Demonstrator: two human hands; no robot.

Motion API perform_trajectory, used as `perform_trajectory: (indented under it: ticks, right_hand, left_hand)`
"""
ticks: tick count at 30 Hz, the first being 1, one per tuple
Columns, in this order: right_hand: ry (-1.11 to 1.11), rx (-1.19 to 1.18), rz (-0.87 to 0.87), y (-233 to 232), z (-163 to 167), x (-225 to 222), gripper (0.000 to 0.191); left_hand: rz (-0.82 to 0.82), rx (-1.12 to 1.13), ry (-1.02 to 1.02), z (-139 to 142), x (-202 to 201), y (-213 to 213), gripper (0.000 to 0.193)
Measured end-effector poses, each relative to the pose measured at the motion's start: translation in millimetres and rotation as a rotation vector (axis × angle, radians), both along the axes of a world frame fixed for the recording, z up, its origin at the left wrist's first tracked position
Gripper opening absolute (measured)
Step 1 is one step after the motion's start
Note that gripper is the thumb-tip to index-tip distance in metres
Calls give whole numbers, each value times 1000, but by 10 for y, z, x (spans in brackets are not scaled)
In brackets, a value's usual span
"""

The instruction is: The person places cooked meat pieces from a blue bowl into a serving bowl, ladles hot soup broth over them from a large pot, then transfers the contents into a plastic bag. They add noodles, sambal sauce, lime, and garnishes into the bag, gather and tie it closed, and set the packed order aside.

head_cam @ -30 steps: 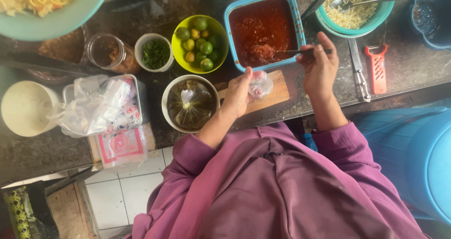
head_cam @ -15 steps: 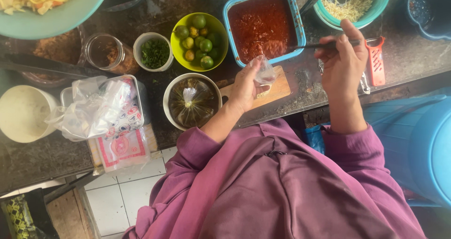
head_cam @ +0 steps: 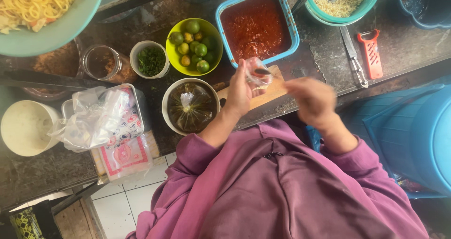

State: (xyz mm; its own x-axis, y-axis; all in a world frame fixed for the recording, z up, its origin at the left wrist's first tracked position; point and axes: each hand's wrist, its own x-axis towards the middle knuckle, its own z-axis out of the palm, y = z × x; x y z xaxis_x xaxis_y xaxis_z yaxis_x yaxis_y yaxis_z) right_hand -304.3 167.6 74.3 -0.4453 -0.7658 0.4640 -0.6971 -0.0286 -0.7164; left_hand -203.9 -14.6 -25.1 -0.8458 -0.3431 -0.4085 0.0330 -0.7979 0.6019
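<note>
Pinching a small clear bag (head_cam: pixel 257 73) in its closed grip, the left hand (head_cam: pixel 239 92) hovers while the blurred right hand (head_cam: pixel 312 100) curls loosely.

Yellow bowl of limes (head_cam: pixel 194 45), red peeler (head_cam: pixel 371 54)

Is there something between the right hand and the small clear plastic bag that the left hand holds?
Nothing visible. The left hand holds the small clear plastic bag open over the wooden cutting board. The blurred right hand is just beside it, with only bare board between them.
</note>
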Motion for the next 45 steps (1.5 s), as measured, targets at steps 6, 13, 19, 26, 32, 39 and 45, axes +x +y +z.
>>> perform_trajectory:
  ticks: [6, 13, 19, 26, 32, 39, 45]
  right_hand:
    - [-262, -159, -146, -307, -692, -400, 24]
    - [-1183, -327, -323, -722, -1397, -903, 29]
    - [-1160, -466, -236, -449, -882, -1126, 30]
    - [-334, -145, -20, -315, -167, -436, 18]
    - [199, 33, 38, -201, -118, -225, 26]
    - [-482, -139, -132, -499, -968, -569, 24]
    - [-1097, -369, -311, -614, -1318, -860, 32]
  left_hand:
    - [104, -17, -19, -246, 5, -57, 43]
    - [102, 104, 51, -276, 18, -89, 39]
    - [107, 221, 76, -112, -85, -106, 49]
    - [41, 196, 160, -58, -142, -65, 59]
    - [86, 116, 84, -78, -75, -32, 60]
    - [99, 148, 12, -48, 79, -26, 64]
    - [113, 139, 24, -57, 13, -52, 67]
